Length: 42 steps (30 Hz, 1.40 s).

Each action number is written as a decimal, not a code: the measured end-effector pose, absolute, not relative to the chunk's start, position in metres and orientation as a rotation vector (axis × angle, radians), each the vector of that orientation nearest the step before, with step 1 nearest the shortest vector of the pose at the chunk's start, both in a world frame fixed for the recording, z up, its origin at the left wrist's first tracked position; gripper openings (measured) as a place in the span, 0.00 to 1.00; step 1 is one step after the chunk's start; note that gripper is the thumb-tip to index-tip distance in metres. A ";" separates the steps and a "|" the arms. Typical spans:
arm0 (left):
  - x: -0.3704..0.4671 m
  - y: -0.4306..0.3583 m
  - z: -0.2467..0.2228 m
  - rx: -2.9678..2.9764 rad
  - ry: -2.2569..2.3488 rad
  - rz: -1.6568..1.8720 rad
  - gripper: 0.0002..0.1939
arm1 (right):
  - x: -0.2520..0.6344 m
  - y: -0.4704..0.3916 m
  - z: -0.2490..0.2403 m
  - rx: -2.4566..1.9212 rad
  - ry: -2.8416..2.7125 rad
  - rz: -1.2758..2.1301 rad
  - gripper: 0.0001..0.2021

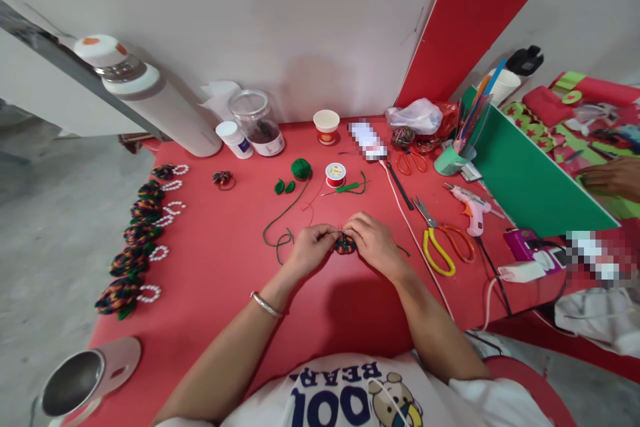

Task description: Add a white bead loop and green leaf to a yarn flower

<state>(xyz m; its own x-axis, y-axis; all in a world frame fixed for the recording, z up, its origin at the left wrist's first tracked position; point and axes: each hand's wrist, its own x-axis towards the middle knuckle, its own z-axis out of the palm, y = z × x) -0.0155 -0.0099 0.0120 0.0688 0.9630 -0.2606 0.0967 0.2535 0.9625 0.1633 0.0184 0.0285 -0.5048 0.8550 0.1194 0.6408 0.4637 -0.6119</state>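
Near the middle of the red table, a small dark multicoloured yarn piece point(345, 244) is pinched between both hands. My left hand point(314, 248) holds its left edge with closed fingers, and my right hand point(373, 240) grips its upper right side. Thin red thread shows above the piece, below the red thread spool point(335, 175). Behind the hands are a green yarn ball point(301, 169), two small green leaf shapes point(285, 187) and a green-handled hook point(349, 187). Another small yarn piece point(222, 178) sits farther left.
Yarn pieces with bead loops point(129, 260) line the left edge. A tall flask point(160, 103), jar point(257, 123) and paper cup point(327, 127) stand behind. Scissors point(437, 243), a glue gun point(473, 208) and a green divider point(540, 173) are right; beyond it is another person's hand point(613, 177).
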 end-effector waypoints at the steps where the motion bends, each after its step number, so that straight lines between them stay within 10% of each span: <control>1: -0.015 -0.009 0.011 1.003 1.301 0.932 0.11 | 0.163 0.018 0.028 -1.253 -2.299 0.718 0.10; 42: -0.009 -0.013 0.009 1.179 1.453 1.013 0.10 | 0.165 0.017 0.022 -1.213 -2.099 0.950 0.16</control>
